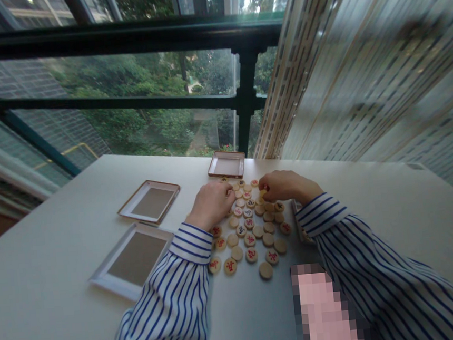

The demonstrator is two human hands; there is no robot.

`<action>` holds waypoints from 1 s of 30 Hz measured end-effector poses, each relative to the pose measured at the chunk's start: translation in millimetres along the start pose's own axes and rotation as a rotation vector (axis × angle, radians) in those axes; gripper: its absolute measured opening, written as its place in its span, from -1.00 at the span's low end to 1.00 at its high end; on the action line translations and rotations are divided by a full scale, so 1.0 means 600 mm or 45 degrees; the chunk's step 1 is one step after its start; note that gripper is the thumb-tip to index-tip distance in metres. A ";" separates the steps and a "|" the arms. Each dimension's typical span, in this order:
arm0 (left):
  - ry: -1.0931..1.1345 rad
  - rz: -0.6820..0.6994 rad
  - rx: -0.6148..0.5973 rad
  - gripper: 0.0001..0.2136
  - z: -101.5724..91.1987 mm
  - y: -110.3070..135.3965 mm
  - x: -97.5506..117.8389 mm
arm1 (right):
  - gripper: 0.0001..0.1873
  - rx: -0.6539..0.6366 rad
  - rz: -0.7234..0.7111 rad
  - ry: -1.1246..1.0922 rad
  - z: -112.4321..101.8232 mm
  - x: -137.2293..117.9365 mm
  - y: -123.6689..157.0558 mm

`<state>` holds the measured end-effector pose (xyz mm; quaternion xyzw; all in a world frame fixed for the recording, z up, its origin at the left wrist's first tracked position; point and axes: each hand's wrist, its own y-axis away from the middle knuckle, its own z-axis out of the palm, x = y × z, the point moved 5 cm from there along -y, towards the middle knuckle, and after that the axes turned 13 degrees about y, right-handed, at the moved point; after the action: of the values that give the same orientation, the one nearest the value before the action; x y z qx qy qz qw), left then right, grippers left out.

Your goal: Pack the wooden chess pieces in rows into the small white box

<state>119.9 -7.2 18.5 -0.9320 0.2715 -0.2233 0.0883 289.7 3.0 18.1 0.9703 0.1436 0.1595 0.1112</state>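
Many round wooden Chinese chess pieces [248,223] lie spread in a loose patch on the white table. Some show red or black characters, others a plain face. My left hand [212,203] is at the far left edge of the patch, fingers curled and closed beside the pieces; what its fingertips hold, if anything, is hidden. At the far right edge, my right hand [287,185] has its fingers closed at a yellowish piece just below the fingertips. Nearest me lies a plain piece [266,271].
Left of the pieces sit a brown-edged shallow box [176,190] and a white shallow tray [105,278]. Another shallow box [211,172] stands at the table's far edge. A container [299,219] is partly hidden by my right sleeve. Pixelated pink object [326,309] lies in front.
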 end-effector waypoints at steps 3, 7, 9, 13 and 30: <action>0.002 0.000 0.017 -0.71 -0.002 0.000 0.000 | -0.58 -0.019 -0.008 0.000 0.003 -0.002 0.000; 0.026 0.015 0.023 -0.73 -0.003 0.000 0.003 | -0.60 -0.017 0.000 0.001 0.001 -0.001 0.001; 0.053 0.022 0.032 -0.74 -0.004 0.000 0.006 | -0.66 0.025 -0.001 -0.040 -0.006 0.002 0.002; 0.161 0.066 0.086 -0.76 -0.010 0.000 0.016 | -0.68 0.184 -0.194 -0.371 -0.027 -0.001 0.005; 0.385 0.268 0.298 -0.77 -0.019 0.001 0.046 | -0.65 0.211 -0.518 -1.260 -0.043 -0.013 0.012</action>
<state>135.1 -23.0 38.4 -0.8378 0.3498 -0.3799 0.1772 275.5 -2.0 41.8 0.8878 0.2710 -0.3529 0.1174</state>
